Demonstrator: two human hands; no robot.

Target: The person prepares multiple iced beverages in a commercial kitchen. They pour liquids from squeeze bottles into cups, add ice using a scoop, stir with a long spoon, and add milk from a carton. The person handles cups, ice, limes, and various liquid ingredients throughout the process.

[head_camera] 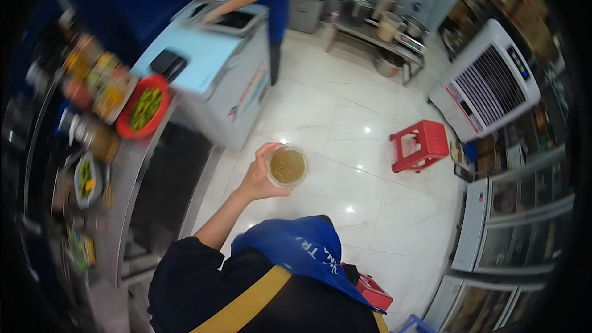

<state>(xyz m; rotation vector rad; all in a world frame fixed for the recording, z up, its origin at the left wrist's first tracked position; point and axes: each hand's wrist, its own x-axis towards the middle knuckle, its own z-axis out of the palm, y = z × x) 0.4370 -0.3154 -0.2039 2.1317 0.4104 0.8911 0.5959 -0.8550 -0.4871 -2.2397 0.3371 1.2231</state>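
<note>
My left hand (263, 175) is closed around a clear round cup (287, 165) with yellowish-brown liquid in it, held out over the tiled floor. Its thumb and fingers wrap the cup's left side and lower edge. My right hand is out of view. Below the cup, a blue apron (296, 245) with white lettering and a yellow strap cover the front of my dark clothing. Left of my arm, a red basin (121, 122) of chopped green vegetables stands on a steel counter (125, 185), near an oval dish (88, 180) holding green and orange pieces.
Another person in blue (277, 4) reaches over a white chest freezer (208, 55). A low steel table (374, 39) with pots stands at the back. To the right are a red plastic stool (420, 145), an air cooler (490, 83) and glass-front fridges (518, 240). Another red stool (373, 293) is near my body.
</note>
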